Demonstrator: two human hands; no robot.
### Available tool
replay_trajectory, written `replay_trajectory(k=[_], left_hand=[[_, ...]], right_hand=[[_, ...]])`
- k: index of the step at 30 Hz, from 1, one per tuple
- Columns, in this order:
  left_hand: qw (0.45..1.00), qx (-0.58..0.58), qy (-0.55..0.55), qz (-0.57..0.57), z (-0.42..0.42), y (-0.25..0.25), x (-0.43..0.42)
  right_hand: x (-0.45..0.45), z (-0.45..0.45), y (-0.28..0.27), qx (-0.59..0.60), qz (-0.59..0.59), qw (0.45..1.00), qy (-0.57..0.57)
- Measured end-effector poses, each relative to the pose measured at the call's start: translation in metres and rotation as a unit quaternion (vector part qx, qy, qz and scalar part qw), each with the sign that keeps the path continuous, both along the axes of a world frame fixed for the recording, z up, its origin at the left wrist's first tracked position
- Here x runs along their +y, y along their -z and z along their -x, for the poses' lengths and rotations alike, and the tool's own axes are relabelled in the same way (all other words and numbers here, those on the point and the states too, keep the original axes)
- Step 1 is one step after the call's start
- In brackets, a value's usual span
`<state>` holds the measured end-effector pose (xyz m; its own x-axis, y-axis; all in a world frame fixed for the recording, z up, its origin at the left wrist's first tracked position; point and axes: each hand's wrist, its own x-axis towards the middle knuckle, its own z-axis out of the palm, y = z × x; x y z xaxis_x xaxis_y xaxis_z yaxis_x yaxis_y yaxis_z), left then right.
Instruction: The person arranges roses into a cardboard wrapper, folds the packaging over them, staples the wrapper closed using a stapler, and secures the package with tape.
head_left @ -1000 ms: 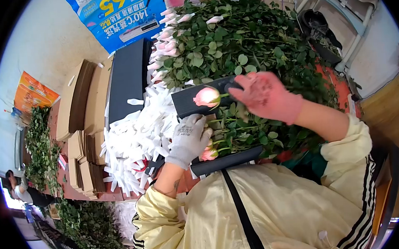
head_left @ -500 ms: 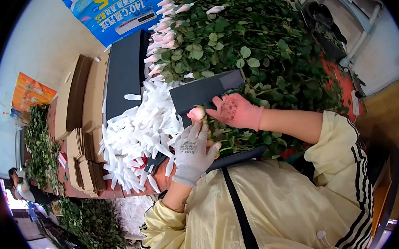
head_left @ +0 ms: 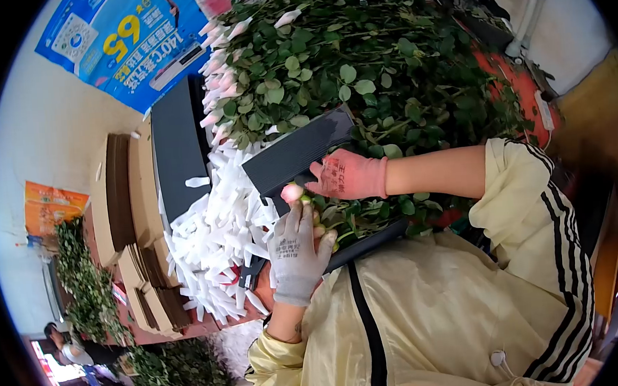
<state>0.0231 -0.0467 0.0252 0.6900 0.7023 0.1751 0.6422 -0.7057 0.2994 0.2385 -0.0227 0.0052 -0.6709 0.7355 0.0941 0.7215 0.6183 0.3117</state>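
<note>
Watching the head view, I see the left hand (head_left: 297, 249) has come to the pink rose (head_left: 292, 192) by the black board (head_left: 299, 149), so both hands now attend one bloom. Whether it or the right hand (head_left: 349, 175) pinches, I cannot tell. White sleeves (head_left: 219, 220) and leafy stems (head_left: 385, 47) crowd the red table (head_left: 486, 64); a blue poster (head_left: 130, 52) hangs beyond.

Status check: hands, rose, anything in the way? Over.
Left hand at the pink rose, right hand close beside it. Rose in plain view. Dark board just beyond; white sleeves heaped leftward.
</note>
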Motion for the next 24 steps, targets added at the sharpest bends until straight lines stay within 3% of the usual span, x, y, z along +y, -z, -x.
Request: replay_trajectory(k=[3,5,6,7,9,11,13,14,15,17,19,20,22,24], left_hand=[[0.999,0.035,0.024,0.003,0.000,-0.016,0.012],[0.997,-0.056,0.049,-0.027,-0.006,-0.022,0.024],[0.995,-0.025,0.086,-0.045,-0.008,-0.021,0.029],[0.990,0.002,0.124,-0.063,-0.013,-0.018,0.036],[0.989,0.024,0.145,-0.014,-0.011,0.002,0.037],[0.987,0.066,0.145,0.015,-0.011,0.000,0.036],[0.986,0.054,0.159,-0.013,0.003,0.025,0.040],[0.987,0.046,0.154,0.014,-0.003,0.019,0.037],[0.987,0.066,0.144,0.020,-0.005,0.017,0.037],[0.987,0.080,0.133,0.034,-0.008,0.014,0.036],[0.987,0.080,0.133,0.037,-0.008,0.016,0.035],[0.987,0.083,0.130,0.034,-0.008,0.016,0.034],[0.987,0.080,0.136,0.034,-0.010,0.016,0.033],[0.987,0.089,0.132,0.028,-0.011,0.012,0.031]], right_hand=[[0.001,-0.002,-0.003,0.003,0.006,1.000,-0.017],[0.003,0.002,0.005,0.006,0.015,1.000,-0.006],[0.004,0.000,0.008,0.035,-0.028,0.999,-0.024],[0.009,-0.002,0.020,-0.008,-0.069,0.997,-0.040],[0.016,-0.009,0.035,0.058,0.003,0.998,-0.004],[-0.020,-0.036,-0.002,0.216,-0.034,0.976,-0.023],[-0.077,-0.067,-0.092,0.341,0.022,0.939,0.038],[-0.102,-0.086,-0.124,0.422,0.171,0.882,0.118],[-0.127,-0.103,-0.142,0.493,0.307,0.791,0.194],[-0.185,-0.133,-0.117,0.670,0.510,0.507,0.183],[-0.232,-0.108,-0.099,0.777,0.485,0.245,0.316],[-0.251,-0.095,-0.073,0.835,0.423,0.155,0.317],[-0.270,-0.081,-0.003,0.738,0.331,0.486,0.331],[-0.261,-0.065,0.013,0.741,0.306,0.498,0.331]])
